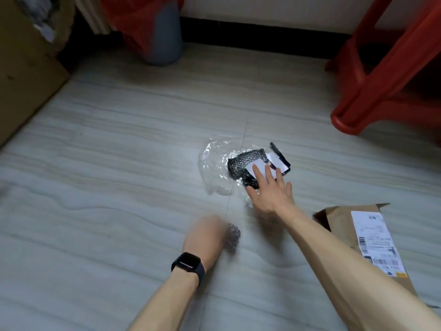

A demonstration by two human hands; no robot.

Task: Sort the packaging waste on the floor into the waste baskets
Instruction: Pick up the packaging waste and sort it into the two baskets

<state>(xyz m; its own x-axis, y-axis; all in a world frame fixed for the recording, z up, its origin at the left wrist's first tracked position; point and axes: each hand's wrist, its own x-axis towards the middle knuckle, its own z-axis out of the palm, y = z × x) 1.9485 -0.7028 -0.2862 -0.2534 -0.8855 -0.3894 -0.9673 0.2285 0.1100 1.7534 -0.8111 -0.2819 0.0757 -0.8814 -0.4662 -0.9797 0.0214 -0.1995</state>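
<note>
My right hand (270, 189) reaches out with straight fingers, its tips over a black bubble-wrap pouch (243, 163) with a white label (254, 166) that lies on the floor. A crumpled clear plastic film (212, 168) lies under and to the left of the pouch. A small black strip (280, 155) sits just behind the pouch. My left hand (205, 237), blurred and wearing a black watch, grips a dark crumpled wad of bubble wrap (232, 236) low over the floor. A grey waste basket with a red liner (164, 37) stands at the back.
A brown paper mailer with a shipping label (372, 242) lies on the floor at the right, partly under my right arm. A red plastic stool (381, 75) stands at the back right. A cardboard box (26, 75) fills the left edge.
</note>
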